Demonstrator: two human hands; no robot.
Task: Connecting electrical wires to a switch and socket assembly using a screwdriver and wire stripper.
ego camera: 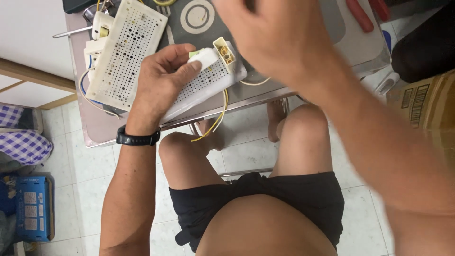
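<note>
A seated person's left hand [163, 78] grips a white perforated panel [208, 83] with a small connector block [224, 50] and yellow wires [215, 121]. The right hand [270, 33], blurred, hovers above; a second perforated panel [125, 47] lies on the table [95, 123].

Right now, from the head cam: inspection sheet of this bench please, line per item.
Surface: small grey table with a metal edge, crowded at the back.
Job's things: white perforated panel with a cream terminal block at its end, resting on the table's front edge.
Clutter: larger cream perforated panel, metal rod, red-handled tool.
Grips: left hand closed on the white perforated panel; right hand blurred above the block, grip cannot be told.
Cables: yellow and white wires hang off the panel below the edge; blue and white wires loop at the table's left.
Surroundings: tiled floor, cardboard box, blue box, checked cloth.
</note>
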